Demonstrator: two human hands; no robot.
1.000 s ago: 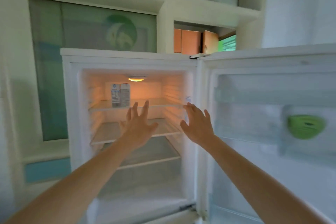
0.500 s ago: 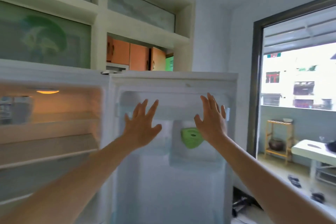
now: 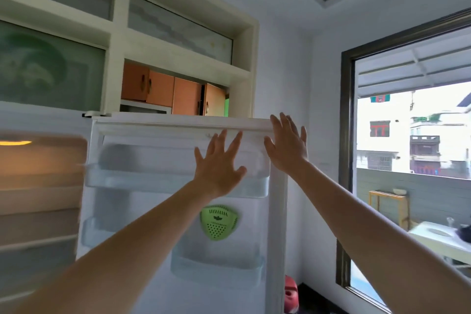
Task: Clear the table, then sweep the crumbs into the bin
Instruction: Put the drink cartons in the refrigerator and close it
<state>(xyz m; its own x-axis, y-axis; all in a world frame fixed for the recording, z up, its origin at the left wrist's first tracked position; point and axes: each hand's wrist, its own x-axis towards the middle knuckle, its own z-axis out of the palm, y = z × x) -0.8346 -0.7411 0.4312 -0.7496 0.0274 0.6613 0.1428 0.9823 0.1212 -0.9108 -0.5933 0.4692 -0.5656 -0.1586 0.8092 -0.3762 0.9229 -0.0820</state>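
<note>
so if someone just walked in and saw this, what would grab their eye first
Most likely the two bare hands raised with fingers spread at the open fridge door: the left hand in front of its top door shelf, the right hand at its upper outer corner. Next, the bright green vented pod on the door's inner face, below the left hand. At the far left, the fridge light glows orange.

Both arms stretched way out and up, left hand (image 3: 219, 163) and right hand (image 3: 288, 146) side by side, palms facing away, fingers (image 3: 230, 139) straight and spread, holding nothing.
</note>
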